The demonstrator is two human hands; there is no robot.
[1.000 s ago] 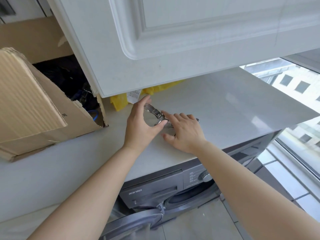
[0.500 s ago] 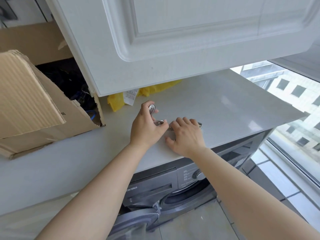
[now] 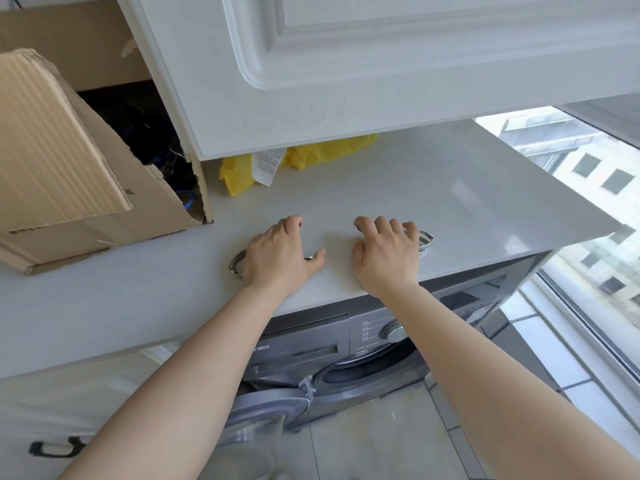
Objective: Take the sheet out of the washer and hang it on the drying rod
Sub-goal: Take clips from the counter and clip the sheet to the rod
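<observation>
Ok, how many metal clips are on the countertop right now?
2: one metal clip under the left hand, another under the right hand. Both are partly covered.

Your left hand [image 3: 277,254] and right hand [image 3: 384,254] rest side by side on the countertop [image 3: 450,188], each over a metal clip: one clip [image 3: 237,264] shows at the left hand's outer edge, the other clip [image 3: 425,240] beyond your right fingers. Below the counter's front edge sits the washer [image 3: 346,344], its door [image 3: 266,407] swung open toward you. A cardboard box [image 3: 69,188] lies on the counter to the left, a bag [image 3: 242,171] behind your hands under the cabinet door [image 3: 346,81]. A window [image 3: 588,202] is at the right.
</observation>
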